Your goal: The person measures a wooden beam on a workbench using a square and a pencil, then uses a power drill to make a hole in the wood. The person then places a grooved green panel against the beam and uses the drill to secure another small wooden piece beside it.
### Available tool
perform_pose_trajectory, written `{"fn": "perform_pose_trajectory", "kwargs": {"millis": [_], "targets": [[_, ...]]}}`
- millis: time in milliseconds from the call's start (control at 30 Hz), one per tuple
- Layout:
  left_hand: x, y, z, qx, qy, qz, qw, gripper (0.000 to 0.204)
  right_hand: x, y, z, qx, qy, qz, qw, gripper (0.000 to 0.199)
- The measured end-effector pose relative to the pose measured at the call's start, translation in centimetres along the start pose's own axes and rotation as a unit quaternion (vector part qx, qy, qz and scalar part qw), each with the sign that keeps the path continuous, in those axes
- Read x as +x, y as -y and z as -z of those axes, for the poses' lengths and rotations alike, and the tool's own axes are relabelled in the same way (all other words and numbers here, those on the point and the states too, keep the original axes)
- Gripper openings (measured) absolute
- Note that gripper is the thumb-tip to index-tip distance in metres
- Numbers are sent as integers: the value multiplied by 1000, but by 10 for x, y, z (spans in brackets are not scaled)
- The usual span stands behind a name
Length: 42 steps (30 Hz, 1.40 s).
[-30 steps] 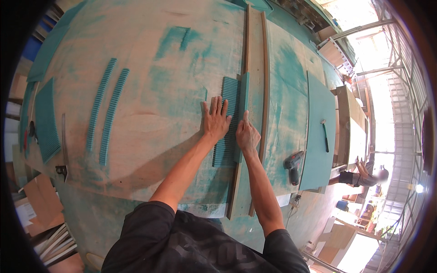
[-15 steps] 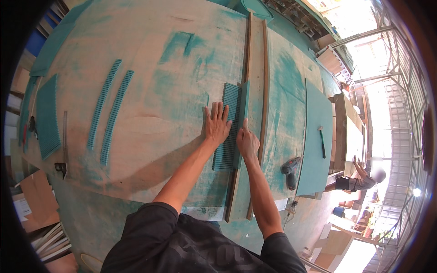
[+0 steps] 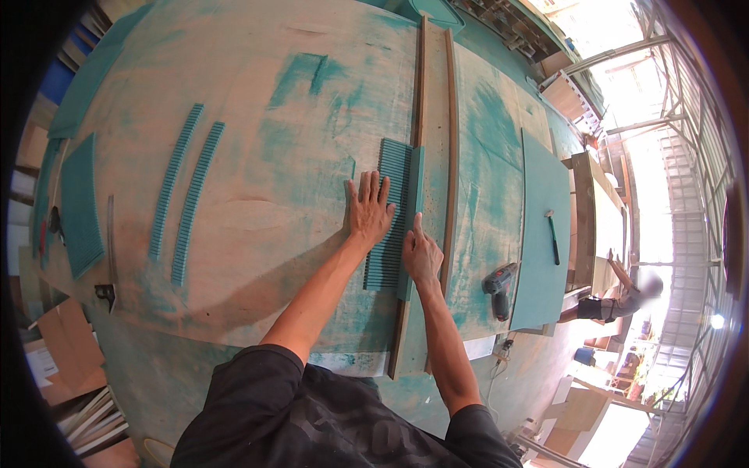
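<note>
My left hand (image 3: 370, 210) lies flat with its fingers spread on a row of narrow teal slats (image 3: 396, 168), set side by side like a ribbed panel. Part of the row is hidden under that hand. Along the row's right side runs a flat teal strip (image 3: 418, 173), next to a long wooden rail (image 3: 435, 101). My right hand (image 3: 423, 253) is closed on this strip, index finger stretched along it and thumb at its left edge. The strip's near end sticks out a little past the slats.
Two ribbed teal strips (image 3: 175, 183) (image 3: 197, 204) lie left on the stained worktable (image 3: 257, 187), near a metal square (image 3: 110, 242). To the right are a cordless drill (image 3: 500, 291) and a hammer (image 3: 553, 236) on a teal board (image 3: 540, 265). A person (image 3: 624, 296) works farther right.
The flat strip has slid slightly toward me along the slats, with my right hand on it. My left hand stays on the slats. The view has shifted a little.
</note>
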State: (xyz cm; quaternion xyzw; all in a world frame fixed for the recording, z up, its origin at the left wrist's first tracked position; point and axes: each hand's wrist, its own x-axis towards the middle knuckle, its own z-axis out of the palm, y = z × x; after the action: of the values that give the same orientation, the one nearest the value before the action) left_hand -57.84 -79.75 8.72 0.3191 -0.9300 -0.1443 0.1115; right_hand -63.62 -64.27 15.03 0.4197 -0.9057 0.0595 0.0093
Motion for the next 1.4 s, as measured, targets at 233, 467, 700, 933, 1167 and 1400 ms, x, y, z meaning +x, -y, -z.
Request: {"fn": "perform_pose_trajectory", "kwargs": {"millis": [233,467,700,933,1167,1400], "targets": [[0,0,2,-5,12,1,1000,73,-1,-2,4,16,-11,23,1000,52],[-1,-3,6,6,26,1,1000,72,-35,-7,5,21,-26,41,999,52],[-1,0,2,-4,15,-4,1000,72,-38,-3,3,30,-18,43,998,52],[-18,5,2,-84,-31,50,995,70,-32,1,3,33,14,0,999,57],[-90,-14,12,-82,31,-25,996,65,-34,1,0,49,-30,14,998,52],[-86,-15,15,-51,32,-20,998,65,-29,0,-1,57,-37,16,998,51]]}}
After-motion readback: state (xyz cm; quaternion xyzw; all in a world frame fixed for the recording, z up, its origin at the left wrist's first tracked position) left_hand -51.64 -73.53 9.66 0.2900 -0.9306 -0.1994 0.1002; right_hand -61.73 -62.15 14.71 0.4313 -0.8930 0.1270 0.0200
